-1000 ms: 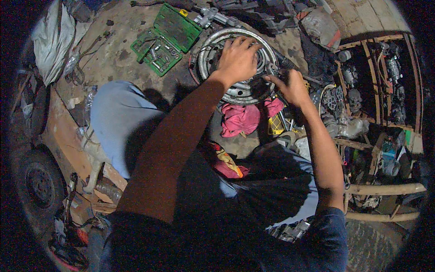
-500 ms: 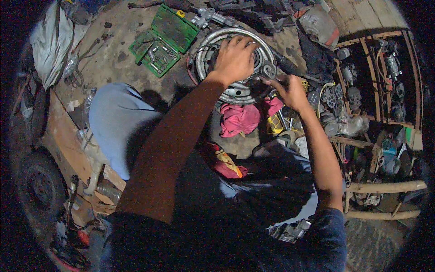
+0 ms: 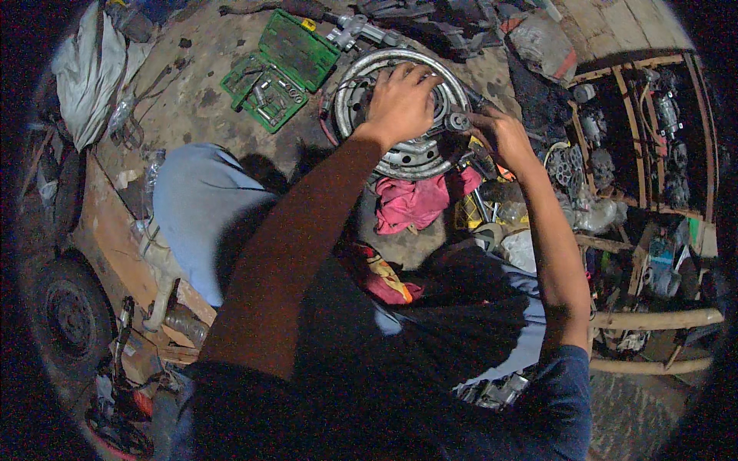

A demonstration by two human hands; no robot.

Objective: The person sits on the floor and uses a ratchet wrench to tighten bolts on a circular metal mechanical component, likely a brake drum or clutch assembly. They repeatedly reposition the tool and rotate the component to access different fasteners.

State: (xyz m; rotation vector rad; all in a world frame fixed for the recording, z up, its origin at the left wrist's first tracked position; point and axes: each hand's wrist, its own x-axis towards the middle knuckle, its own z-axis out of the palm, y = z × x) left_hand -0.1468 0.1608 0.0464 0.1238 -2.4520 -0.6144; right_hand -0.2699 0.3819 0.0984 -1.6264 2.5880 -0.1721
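A silver steel wheel rim [image 3: 361,73] lies flat on the floor ahead of me, with dark mechanical parts inside it. Across its middle rests my left hand [image 3: 400,104], fingers spread over the hub area; what lies under the palm is hidden. At the rim's right edge, my right hand [image 3: 503,138] is closed on a metal tool with a round head [image 3: 458,121]. Its fingers cover the rest of that tool, so its exact kind does not show. Just below the rim sits a crumpled pink cloth [image 3: 411,203].
An open green socket case [image 3: 277,92] lies left of the rim. To its right is a yellow crate [image 3: 467,211] with tools. Wooden shelving [image 3: 634,131] with metal parts stands at right. A tyre [image 3: 73,311] is at far left, a pale sack [image 3: 88,77] at upper left.
My right hand has shifted slightly up and right and turned, and the tool's round head now faces differently. My left hand stays on the rim.
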